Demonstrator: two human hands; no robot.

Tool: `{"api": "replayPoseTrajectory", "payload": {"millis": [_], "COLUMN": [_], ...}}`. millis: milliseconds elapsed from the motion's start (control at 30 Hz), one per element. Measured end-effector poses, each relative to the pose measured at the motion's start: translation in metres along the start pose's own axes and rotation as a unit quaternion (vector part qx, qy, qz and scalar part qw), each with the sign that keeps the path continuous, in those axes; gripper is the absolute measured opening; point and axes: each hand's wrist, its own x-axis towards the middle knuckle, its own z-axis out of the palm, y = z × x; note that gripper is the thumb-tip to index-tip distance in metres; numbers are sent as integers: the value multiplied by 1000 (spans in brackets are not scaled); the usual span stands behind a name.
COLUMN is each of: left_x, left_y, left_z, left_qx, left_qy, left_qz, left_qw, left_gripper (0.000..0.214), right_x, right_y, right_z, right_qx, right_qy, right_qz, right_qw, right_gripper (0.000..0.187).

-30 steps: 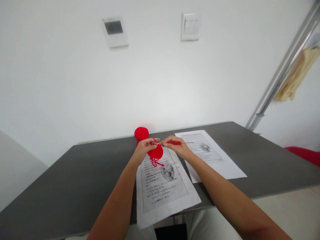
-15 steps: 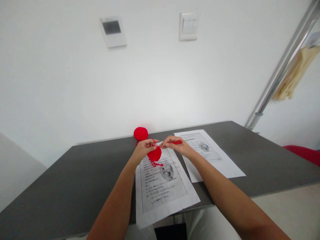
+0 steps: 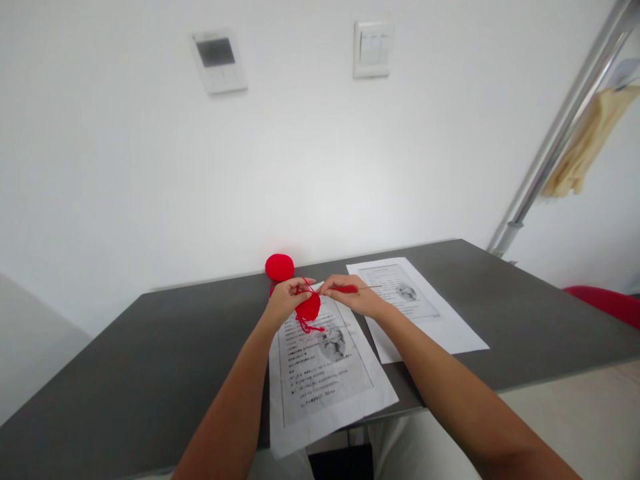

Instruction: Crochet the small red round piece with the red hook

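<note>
My left hand [image 3: 286, 299] is closed on a small round red crocheted piece [image 3: 309, 308], with a strand of red yarn looped over its fingers. My right hand [image 3: 351, 296] pinches a red-handled crochet hook [image 3: 350, 289] whose tip meets the piece between the two hands. A loose red yarn tail hangs below the piece onto the paper. A red yarn ball [image 3: 279, 267] sits on the grey table [image 3: 150, 360] just behind my left hand.
A printed sheet [image 3: 320, 373] lies under my hands and overhangs the table's near edge. A second printed sheet [image 3: 425, 307] lies to the right. Behind are a white wall, a wall panel [image 3: 218, 61], a light switch [image 3: 373, 49] and a slanted metal pole [image 3: 560, 133].
My hands stay together at the crocheted piece with only small finger and hook movements. The view has drifted slightly.
</note>
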Motion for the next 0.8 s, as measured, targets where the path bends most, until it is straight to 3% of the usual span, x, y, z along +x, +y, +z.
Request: {"api": "replayPoseTrajectory", "payload": {"millis": [267,433,633,800], "left_x": [4,0,1,1], "left_y": [-8,-2,-1,-3], "left_z": [2,10,12,12], "left_qx": [89,137,-7,-168], "left_qy": [52,67,90,67], "left_qz": [75,123,43,-32], "left_qw": [992,981,995,983], "left_gripper": [20,15,36,41], "right_x": [-1,1,0,-1], "right_y": [-2,2,15,19], "right_z": [7,14,18,17], "right_qx": [-106,-160,-154,-144], "right_qy": [-1,15,65,66], "right_qz": [-63,-179,-207,-211], "right_qw": [992,971,964,965], "right_gripper": [14,17,15,15]}}
